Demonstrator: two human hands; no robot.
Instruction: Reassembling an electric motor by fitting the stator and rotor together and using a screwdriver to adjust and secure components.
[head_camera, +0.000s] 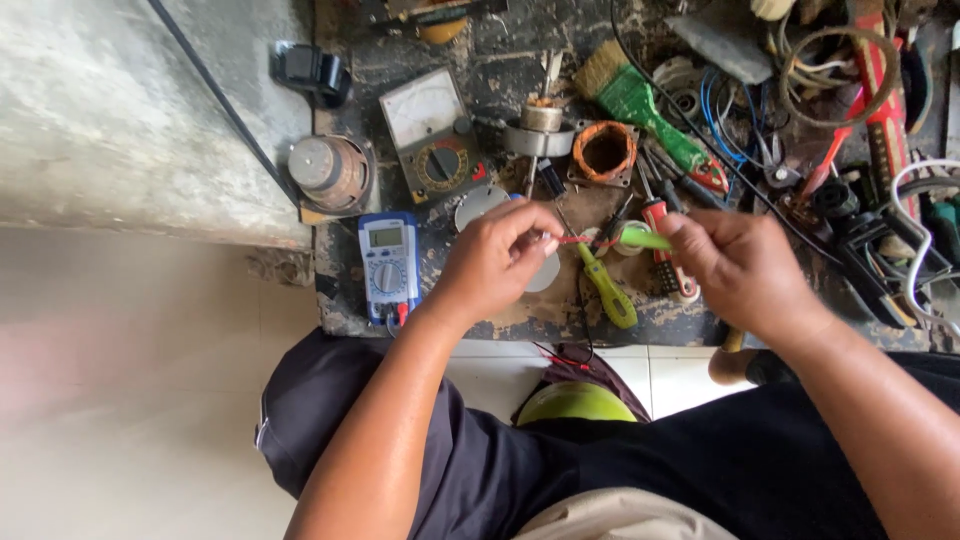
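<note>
Pinching a thin red wire (572, 239) between thumb and fingertips, the left hand (497, 255) sat at about 9 o'clock from the right hand (742, 268), which was clamped on a green tool (645, 239) whose working end met the wire just above the bench (520, 310); the contact point was too small to make out, and the tool's rear was hidden in the fist. At 12 o'clock lay a copper coil (604, 151), at 10 o'clock an analog meter (432, 135), at 8 o'clock a blue multimeter (388, 265) partly covered by the left wrist, and the tangle of cables (830, 70) at 2 o'clock was cut off by the frame.
</note>
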